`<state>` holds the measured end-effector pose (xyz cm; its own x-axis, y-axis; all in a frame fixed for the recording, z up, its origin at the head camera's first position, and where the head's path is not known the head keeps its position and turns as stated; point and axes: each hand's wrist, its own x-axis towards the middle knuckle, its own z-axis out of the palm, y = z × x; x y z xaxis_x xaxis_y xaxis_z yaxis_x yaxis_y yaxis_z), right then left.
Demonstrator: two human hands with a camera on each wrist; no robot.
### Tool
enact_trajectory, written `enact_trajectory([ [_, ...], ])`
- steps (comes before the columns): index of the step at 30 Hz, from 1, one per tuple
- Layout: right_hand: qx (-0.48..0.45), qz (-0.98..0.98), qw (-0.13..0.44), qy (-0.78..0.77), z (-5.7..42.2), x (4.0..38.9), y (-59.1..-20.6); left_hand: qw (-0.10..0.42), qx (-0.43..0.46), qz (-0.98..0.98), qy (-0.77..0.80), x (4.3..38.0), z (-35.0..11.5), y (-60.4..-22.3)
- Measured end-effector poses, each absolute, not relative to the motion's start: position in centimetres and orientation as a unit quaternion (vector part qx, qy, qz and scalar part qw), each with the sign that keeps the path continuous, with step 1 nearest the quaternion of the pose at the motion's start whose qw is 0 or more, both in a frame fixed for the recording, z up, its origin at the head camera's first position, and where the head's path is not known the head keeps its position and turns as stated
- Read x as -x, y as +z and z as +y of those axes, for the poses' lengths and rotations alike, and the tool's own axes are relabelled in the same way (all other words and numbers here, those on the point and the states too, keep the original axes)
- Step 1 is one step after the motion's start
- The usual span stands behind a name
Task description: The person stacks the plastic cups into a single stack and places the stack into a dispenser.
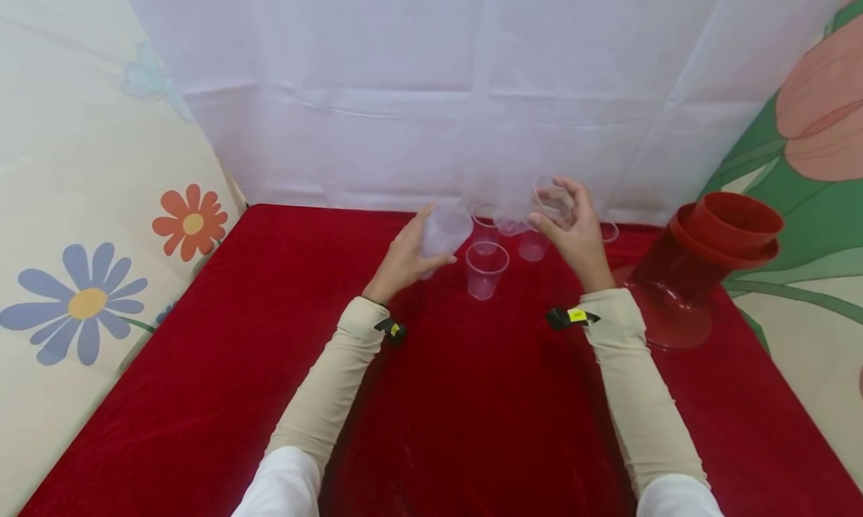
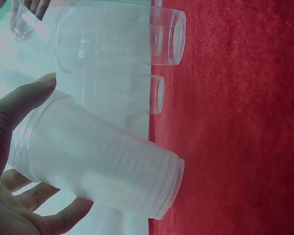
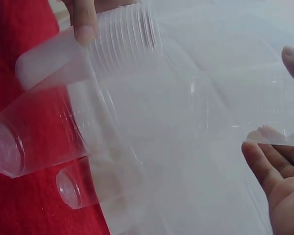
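Note:
My left hand [image 1: 406,256] grips a nested stack of clear plastic cups [image 2: 103,152], tilted, thumb on one side and fingers around the other. To its right, my right hand [image 1: 578,228] holds a single clear plastic cup [image 3: 235,103] between thumb and fingers, raised above the table. Between the hands, an upright clear cup [image 1: 482,281] stands on the red cloth. Behind it are more clear cups, among them one cup [image 1: 533,249] near the right hand; their outlines overlap and are partly hidden.
A red cloth [image 1: 465,412] covers the table. At its right side, a red cylinder-like container [image 1: 701,247] leans over a round red base [image 1: 681,326]. A white sheet [image 1: 377,97] hangs behind the table, and flower-patterned sheets [image 1: 88,157] flank it.

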<state>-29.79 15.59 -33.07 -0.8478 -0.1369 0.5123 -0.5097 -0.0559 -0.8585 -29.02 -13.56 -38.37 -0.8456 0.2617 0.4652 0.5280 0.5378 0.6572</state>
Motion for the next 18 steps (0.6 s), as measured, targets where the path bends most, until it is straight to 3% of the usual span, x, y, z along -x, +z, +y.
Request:
enact_trajectory([
  [18,-0.243,-0.666,0.131,0.694,14.60,29.64,-32.38,0.171,0.238,-0.856,-0.426,29.17,-13.79,-38.48],
])
